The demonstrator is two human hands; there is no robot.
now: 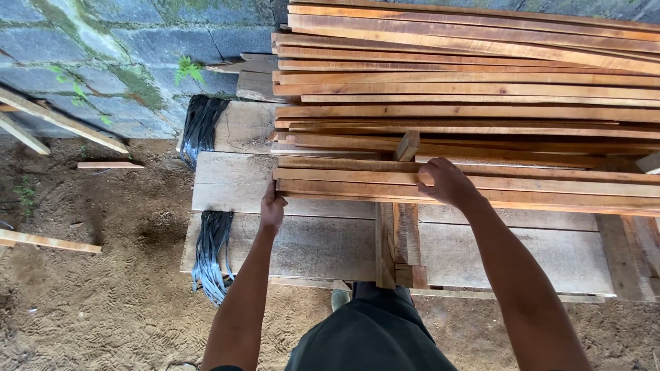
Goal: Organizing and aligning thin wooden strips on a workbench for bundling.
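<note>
Both hands on the nearest wooden slat of a stack, centre to right of frame.

The worktop (309, 247) of broad grey boards carries a stack of slats (467, 89) filling the upper right. The nearest slat (550, 189) is long, thin and rigid, likely light but whippy and splintery; its ends and mid-length offer the best hold. The left hand (272, 206) cups its left end, fingers curled; the right hand (447, 182) lies partly closed over its top. Open sandy ground (103, 275) lower left; stone wall (103, 55) and black strapping (210, 254) limit leftward swing.
</note>
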